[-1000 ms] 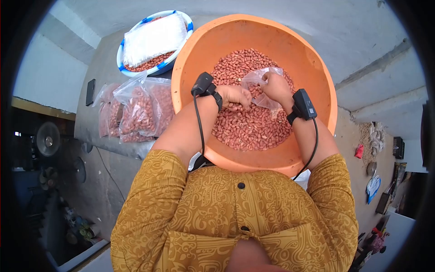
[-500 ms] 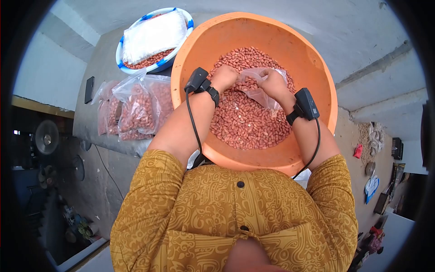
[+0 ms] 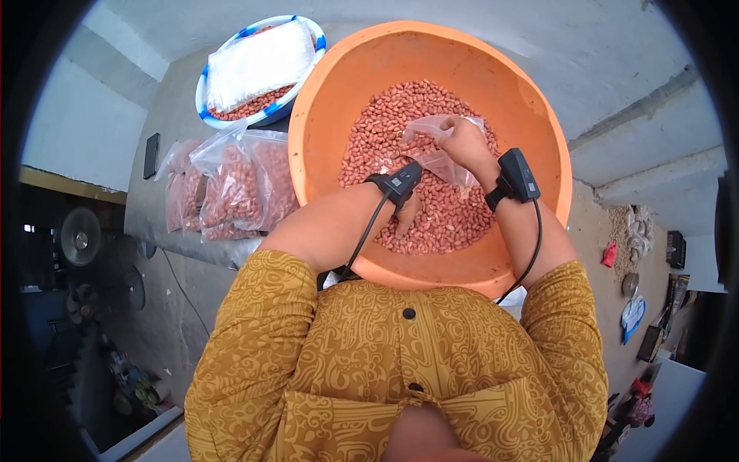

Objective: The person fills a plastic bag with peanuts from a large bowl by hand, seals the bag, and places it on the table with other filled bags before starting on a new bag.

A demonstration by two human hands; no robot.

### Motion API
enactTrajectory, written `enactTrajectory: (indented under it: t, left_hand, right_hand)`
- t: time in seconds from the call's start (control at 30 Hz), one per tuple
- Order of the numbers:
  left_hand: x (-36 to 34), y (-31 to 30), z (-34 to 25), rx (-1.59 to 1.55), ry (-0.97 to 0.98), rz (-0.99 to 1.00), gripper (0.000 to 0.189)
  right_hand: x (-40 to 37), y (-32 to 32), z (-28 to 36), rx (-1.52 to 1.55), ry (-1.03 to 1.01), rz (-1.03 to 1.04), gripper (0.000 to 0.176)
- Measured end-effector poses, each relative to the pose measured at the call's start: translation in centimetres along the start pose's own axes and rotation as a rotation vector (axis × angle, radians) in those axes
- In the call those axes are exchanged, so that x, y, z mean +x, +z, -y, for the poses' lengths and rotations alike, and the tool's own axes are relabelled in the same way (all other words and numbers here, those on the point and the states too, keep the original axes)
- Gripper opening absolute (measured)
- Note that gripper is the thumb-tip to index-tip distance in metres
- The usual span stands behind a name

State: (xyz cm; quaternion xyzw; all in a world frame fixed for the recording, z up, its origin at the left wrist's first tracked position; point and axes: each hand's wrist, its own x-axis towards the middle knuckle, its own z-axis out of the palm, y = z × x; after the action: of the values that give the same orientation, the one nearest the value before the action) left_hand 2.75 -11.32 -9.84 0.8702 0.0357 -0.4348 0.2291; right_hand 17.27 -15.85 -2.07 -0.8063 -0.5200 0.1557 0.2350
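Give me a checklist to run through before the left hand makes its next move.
1. Clear bag held by the right hand: ok.
2. Left hand down at the red-skinned nuts: ok.
3. Left hand loaded with nuts: cannot tell, its palm is hidden.
4. Bag mouth wide enough for a handful: cannot tell.
5. Nuts available in the orange basin: ok, plenty.
6. Filled bags outside the basin: ok.

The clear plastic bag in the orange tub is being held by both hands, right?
Not by both hands: the head view shows only the right hand holding the clear plastic bag in the orange tub; the left hand is down at the nuts.
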Motion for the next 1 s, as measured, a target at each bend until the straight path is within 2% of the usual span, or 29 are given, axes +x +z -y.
enactTrajectory:
  t: [0.1, 0.2, 0.27, 0.3, 0.33, 0.4, 0.5, 0.6, 0.63, 0.73, 0.77, 0.87, 0.9, 1.0]
  left_hand:
    - [1.8, 0.3, 2.2, -0.247, 0.107, 0.215, 0.047]
    - [1.6, -0.3, 4.7, -0.822, 0.183, 0.265, 0.034]
    - [-5.2, -3.5, 2.7, -1.284, 0.161, 0.164, 0.024]
    - [-6.6, -3.7, 2.4, -1.423, 0.157, -0.038, 0.023]
    - [-7.4, -4.2, 3.5, -1.522, 0.279, -0.029, 0.021]
    - [-8.5, -4.6, 4.2, -1.628, 0.221, -0.224, 0.017]
    - [-5.8, -4.6, 4.7, -1.873, 0.358, -0.506, 0.011]
    - [-5.0, -4.8, 4.3, -1.979, 0.619, -0.471, 0.018]
    - [-5.3, -5.0, 4.3, -1.928, 0.564, -0.530, 0.025]
    - [-7.0, -5.7, 3.2, -2.020, 0.466, -0.570, 0.023]
    - [-6.7, -5.8, 3.2, -2.036, 0.307, -0.680, 0.022]
    - [-6.6, -5.4, 4.7, -1.713, -0.082, -0.950, 0.019]
    - [-6.8, -5.3, 5.1, -1.435, -0.246, -0.968, 0.018]
    - [-4.4, -4.4, 6.6, -0.359, -0.579, -0.679, 0.027]
  right_hand:
    - [0.0, -0.1, -0.1, -0.014, -0.029, -0.004, 0.033]
    - [0.2, -0.3, -0.3, 0.004, -0.006, 0.028, 0.032]
    - [0.0, -0.7, 0.1, 0.017, 0.037, 0.064, 0.034]
    - [0.0, -0.8, 0.2, 0.023, 0.060, 0.081, 0.036]
    - [-0.1, -0.7, 0.2, 0.026, 0.054, 0.080, 0.036]
    - [-0.1, -0.4, 0.5, 0.028, 0.039, 0.077, 0.036]
    - [-0.8, -0.6, 1.8, 0.012, 0.023, 0.119, 0.036]
    - [-1.1, -0.3, 2.4, 0.056, -0.005, 0.162, 0.036]
    - [-1.0, -0.2, 2.3, 0.075, 0.002, 0.147, 0.036]
    - [-0.7, -0.2, 1.8, 0.116, 0.042, 0.123, 0.035]
    - [-0.6, -0.6, 1.8, 0.119, 0.066, 0.127, 0.034]
    - [0.0, -0.3, 0.7, 0.094, 0.069, 0.051, 0.034]
    - [0.0, -0.3, 0.7, 0.081, 0.057, 0.011, 0.034]
    - [-0.1, -0.9, 0.8, 0.080, 0.072, 0.038, 0.035]
